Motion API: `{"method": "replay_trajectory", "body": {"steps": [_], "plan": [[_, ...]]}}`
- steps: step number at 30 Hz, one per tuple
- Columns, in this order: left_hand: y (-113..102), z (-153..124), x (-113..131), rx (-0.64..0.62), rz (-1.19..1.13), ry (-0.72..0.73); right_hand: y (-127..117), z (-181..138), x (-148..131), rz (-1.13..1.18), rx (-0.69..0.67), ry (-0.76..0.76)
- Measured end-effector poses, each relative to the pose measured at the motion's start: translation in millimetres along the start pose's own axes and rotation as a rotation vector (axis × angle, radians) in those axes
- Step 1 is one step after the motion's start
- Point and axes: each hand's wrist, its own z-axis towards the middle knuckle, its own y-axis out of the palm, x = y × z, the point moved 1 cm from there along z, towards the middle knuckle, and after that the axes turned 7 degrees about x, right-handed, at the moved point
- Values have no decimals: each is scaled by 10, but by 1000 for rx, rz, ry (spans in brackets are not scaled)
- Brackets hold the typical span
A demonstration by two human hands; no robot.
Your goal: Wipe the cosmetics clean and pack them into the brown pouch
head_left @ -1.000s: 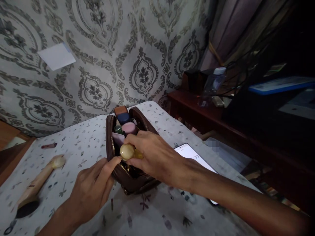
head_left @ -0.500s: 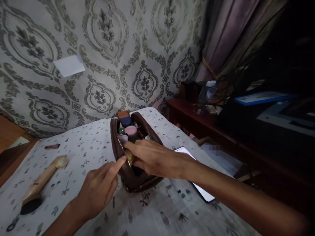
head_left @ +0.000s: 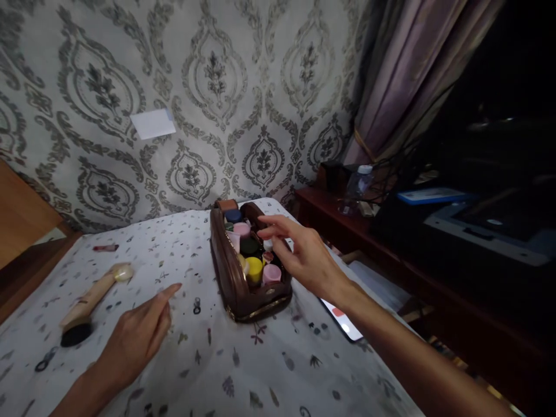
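Facing patterned wallpaper [head_left: 278, 87], holds right hand [head_left: 317, 260] over an unzipped brown bag [head_left: 228, 284] of jars [head_left: 254, 270] on printed cloth [head_left: 208, 376], left hand [head_left: 136, 333] well apart, both hands' fingers [head_left: 280, 222] loose and seemingly empty, perhaps risking toppled jars from snagging the rim [head_left: 283, 291].
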Motion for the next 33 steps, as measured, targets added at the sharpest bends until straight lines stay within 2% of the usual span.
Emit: {"method": "replay_trajectory", "body": {"steps": [6,10,14,17,19,21,23,26,30,33], "plan": [[-128,-411,-483,-32,28,-186,87,-214,-14,-60,121,-28],[-194,-575,-713,-26,23,-366,198,-365,-149,-59,131,-177],[-378,-631,-968,53,52,-549,359,-544,-309,-21,143,-355],[-563,-693,-1299,149,112,-714,526,-673,-369,12,114,-433],[-661,-756,-1541,200,138,-774,653,-743,-393,41,69,-451],[-705,-813,-1744,168,159,-789,785,-794,-413,75,28,-448],[-688,-837,-1875,82,190,-788,924,-821,-427,118,-8,-435],[-579,-765,-1932,-16,229,-764,1165,-830,-438,196,-87,-401],[-336,-469,-1876,-119,252,-684,1539,-861,-486,237,-229,-297],[-123,-235,-1820,-206,276,-646,1706,-914,-567,272,-248,-294]]}}
